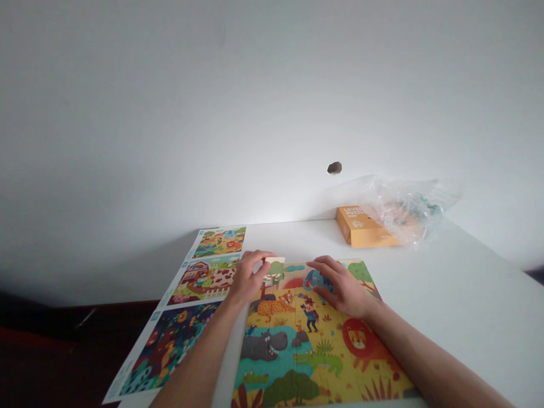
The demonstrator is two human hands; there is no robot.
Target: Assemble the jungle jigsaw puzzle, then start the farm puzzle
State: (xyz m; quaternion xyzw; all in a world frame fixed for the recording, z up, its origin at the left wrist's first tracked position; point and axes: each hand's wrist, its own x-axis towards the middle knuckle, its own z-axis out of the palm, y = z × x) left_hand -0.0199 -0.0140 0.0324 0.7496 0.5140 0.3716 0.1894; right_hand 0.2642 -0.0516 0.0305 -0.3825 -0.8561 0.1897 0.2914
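Observation:
A jigsaw puzzle with safari animals lies flat on the white table in front of me. At its far left corner, my left hand pinches a puzzle piece showing a green tree. That piece is at the corner spot and looks slightly raised; whether it is seated I cannot tell. My right hand rests on the puzzle's upper part, over the blue elephant, thumb and fingers apart and holding nothing. Part of the elephant and the far edge are hidden under it.
Left of the puzzle lies a picture sheet with three printed scenes. An orange puzzle box sits at the back right, partly under a crumpled clear plastic bag. A white wall with a small hole rises behind the table.

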